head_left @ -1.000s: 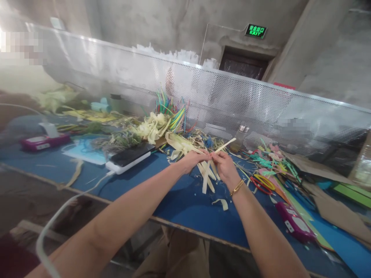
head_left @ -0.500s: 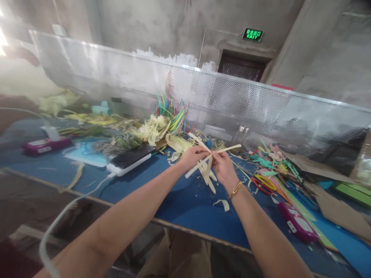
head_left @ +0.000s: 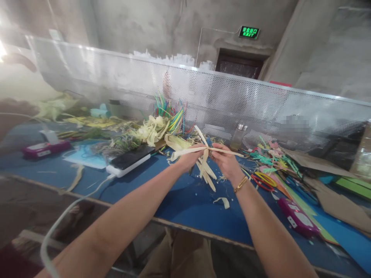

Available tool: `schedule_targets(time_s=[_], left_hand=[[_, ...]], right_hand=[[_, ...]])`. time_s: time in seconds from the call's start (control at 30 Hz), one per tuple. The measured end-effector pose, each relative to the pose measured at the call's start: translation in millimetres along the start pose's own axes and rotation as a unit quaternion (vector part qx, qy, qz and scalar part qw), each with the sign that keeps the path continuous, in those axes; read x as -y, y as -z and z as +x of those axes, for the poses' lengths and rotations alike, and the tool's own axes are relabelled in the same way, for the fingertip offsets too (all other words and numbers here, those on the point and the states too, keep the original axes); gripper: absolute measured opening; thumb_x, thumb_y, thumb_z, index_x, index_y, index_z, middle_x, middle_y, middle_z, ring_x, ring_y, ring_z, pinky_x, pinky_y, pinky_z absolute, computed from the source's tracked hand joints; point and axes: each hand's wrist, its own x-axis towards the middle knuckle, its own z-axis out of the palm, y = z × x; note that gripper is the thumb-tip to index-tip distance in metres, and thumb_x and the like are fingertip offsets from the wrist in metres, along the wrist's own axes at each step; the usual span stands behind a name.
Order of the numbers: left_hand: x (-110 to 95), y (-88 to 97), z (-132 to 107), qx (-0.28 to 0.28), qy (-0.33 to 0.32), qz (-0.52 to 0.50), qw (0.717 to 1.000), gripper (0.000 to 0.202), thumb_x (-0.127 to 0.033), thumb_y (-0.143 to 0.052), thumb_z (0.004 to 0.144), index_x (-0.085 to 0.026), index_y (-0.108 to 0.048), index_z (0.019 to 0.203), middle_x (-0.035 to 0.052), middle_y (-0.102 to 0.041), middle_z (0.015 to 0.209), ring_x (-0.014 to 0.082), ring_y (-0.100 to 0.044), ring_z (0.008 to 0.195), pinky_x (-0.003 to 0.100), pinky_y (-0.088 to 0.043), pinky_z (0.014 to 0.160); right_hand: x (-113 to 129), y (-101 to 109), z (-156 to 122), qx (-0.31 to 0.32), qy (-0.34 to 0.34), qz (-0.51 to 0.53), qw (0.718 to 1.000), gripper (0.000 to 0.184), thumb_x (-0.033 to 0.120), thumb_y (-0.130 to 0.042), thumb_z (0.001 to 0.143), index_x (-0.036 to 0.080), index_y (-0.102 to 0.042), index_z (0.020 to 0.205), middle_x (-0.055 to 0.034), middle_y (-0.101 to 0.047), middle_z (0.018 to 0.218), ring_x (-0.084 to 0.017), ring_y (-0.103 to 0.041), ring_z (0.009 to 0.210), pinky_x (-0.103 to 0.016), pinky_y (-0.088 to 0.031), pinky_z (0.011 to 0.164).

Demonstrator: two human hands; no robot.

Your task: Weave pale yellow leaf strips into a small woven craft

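Observation:
Between my two hands, above the blue table [head_left: 185, 216], is a star-like cross of pale corn husk strips [head_left: 205, 156], its arms spreading out from a knot in the middle. My left hand [head_left: 191, 159] closes on it from the left, partly covered by one strip. My right hand [head_left: 224, 160], with a gold bracelet [head_left: 240, 184] at the wrist, pinches it near the centre from the right. Some fingertips are hidden behind the strips. Loose husk strips [head_left: 211, 181] lie on the table just below, and a small curled scrap [head_left: 223, 202] lies closer to me.
On the left are a phone [head_left: 133, 156] on a white power bank with a cable, dried plant material [head_left: 118, 143] and a purple power strip [head_left: 46, 148]. Scissors [head_left: 264, 180], a second purple power strip [head_left: 298, 217] and cardboard [head_left: 336, 200] lie right. A perforated metal screen [head_left: 255, 92] stands behind.
My hands have turned the husk cross, so one strip now points left over my left hand and another right over my right. My right hand has shifted slightly right.

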Motion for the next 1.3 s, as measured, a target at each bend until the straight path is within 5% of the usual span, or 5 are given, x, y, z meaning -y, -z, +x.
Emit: schedule_targets(time_s=[0.2,0.4,0.67,1.0,1.3], left_hand=[[3,-4.9,-4,0.076,0.105,-0.082,0.988,0.022,-0.033,-0.067,0.070,-0.016,-0.068,0.084,0.0026,-0.063,0.077,0.0116,-0.053,0.070,0.024,-0.041,0.069],[4,-9.2,-5,0.124,0.135,-0.138,0.973,0.014,-0.023,-0.065,0.066,-0.016,-0.068,0.076,0.0042,-0.064,0.076,0.0141,-0.056,0.073,0.026,-0.043,0.072],[-5,-12.1,-9,0.041,0.136,-0.052,0.989,0.034,-0.046,-0.068,0.067,-0.013,-0.067,0.066,0.0062,-0.066,0.065,0.0167,-0.058,0.065,0.031,-0.045,0.069],[1,-13.8,-6,0.030,0.072,-0.017,0.997,0.021,-0.032,-0.064,0.071,-0.015,-0.063,0.058,0.0026,-0.063,0.065,0.0151,-0.056,0.068,0.029,-0.043,0.073],[2,-16.5,-7,0.040,0.096,-0.040,0.994,0.021,-0.034,-0.067,0.069,-0.014,-0.065,0.063,0.0036,-0.063,0.065,0.0146,-0.056,0.067,0.029,-0.043,0.072]], right_hand=[[5,15,3,0.009,-0.092,-0.031,0.995,0.032,0.048,-0.069,0.067,0.020,-0.071,0.082,-0.0028,-0.068,0.077,-0.014,-0.058,0.070,-0.028,-0.045,0.065],[2,3,0,0.008,-0.088,0.035,0.996,0.026,0.038,-0.080,0.056,0.020,-0.066,0.068,0.0017,-0.063,0.062,-0.012,-0.054,0.057,-0.028,-0.046,0.062],[-4,-5,-2,-0.007,-0.071,0.013,0.997,0.027,0.037,-0.079,0.059,0.021,-0.058,0.061,0.0050,-0.055,0.053,-0.011,-0.048,0.051,-0.027,-0.041,0.056],[-17,0,5,-0.037,-0.030,0.000,0.999,0.035,0.041,-0.079,0.056,0.020,-0.051,0.057,0.0054,-0.050,0.054,-0.010,-0.044,0.052,-0.025,-0.040,0.055],[-13,2,4,-0.026,-0.041,-0.022,0.999,0.037,0.046,-0.076,0.059,0.021,-0.049,0.057,0.0055,-0.051,0.051,-0.010,-0.045,0.049,-0.026,-0.038,0.052]])
